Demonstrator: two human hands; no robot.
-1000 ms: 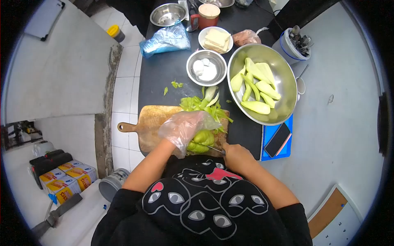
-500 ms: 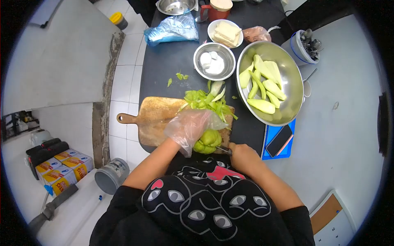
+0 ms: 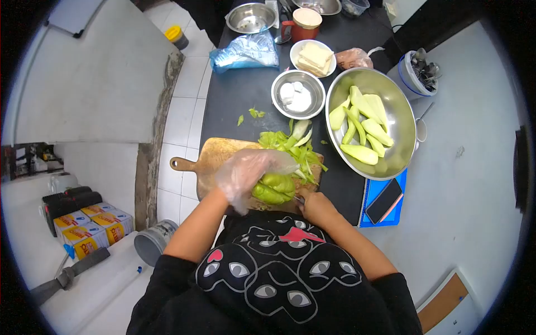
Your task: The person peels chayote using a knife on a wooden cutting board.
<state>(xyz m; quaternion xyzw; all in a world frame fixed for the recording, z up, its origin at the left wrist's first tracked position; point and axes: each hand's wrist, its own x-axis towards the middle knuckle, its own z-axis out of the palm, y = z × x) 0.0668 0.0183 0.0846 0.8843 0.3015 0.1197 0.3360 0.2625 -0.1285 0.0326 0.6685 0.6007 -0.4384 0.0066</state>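
My left hand (image 3: 249, 172), in a clear plastic glove, is closed on a wrinkled green vegetable (image 3: 274, 188) at the front of the wooden cutting board (image 3: 215, 153). My right hand (image 3: 319, 209) is wrapped round the dark handle of a knife (image 3: 300, 199); its blade lies against the vegetable's right side and is mostly hidden. Behind the vegetable, a heap of green peelings (image 3: 304, 159) covers the board's back right corner. Pale green peeled pieces (image 3: 360, 154) lie in the large steel bowl (image 3: 407, 139) on the right.
A small steel bowl (image 3: 298, 115) with white items stands behind the board. Farther back are a plate of white slices (image 3: 314, 57), a blue plastic bag (image 3: 245, 53) and a red mug (image 3: 301, 27). A phone (image 3: 384, 201) lies on a blue folder beside the board.
The view has shifted, so the table sits a little differently in frame. My right hand and the knife have moved closer in to the vegetable, which has turned slightly under my left hand.
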